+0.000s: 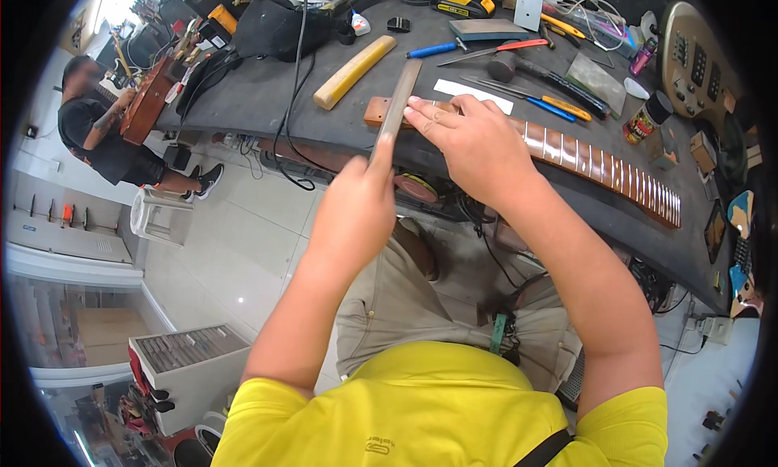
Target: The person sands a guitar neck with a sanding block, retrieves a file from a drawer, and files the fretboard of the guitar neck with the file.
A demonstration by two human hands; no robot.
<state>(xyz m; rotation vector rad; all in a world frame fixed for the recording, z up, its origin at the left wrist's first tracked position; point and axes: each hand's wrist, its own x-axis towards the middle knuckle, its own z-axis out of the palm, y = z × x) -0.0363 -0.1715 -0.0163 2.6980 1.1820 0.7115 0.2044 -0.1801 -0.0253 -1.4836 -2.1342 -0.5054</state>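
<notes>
A brown guitar neck (583,154) with metal frets lies along the workbench edge, its plain end to the left. My left hand (361,207) is closed around the lower end of a flat grey file (402,94), which stretches across the neck's left end. Over the neck, just right of the file, my right hand (480,147) is closed on the wood, with fingertips reaching close to the file's side. The underside of its grip is hidden. A white strip (473,96) lies on the bench behind the neck.
On the dark workbench (243,94) are a wooden block (355,71), a blue marker (431,50), a mallet (501,65), a spray can (647,118) and a guitar body (698,62). A black cable (285,134) hangs over the edge. Another person (97,118) handles a reddish-brown body at far left.
</notes>
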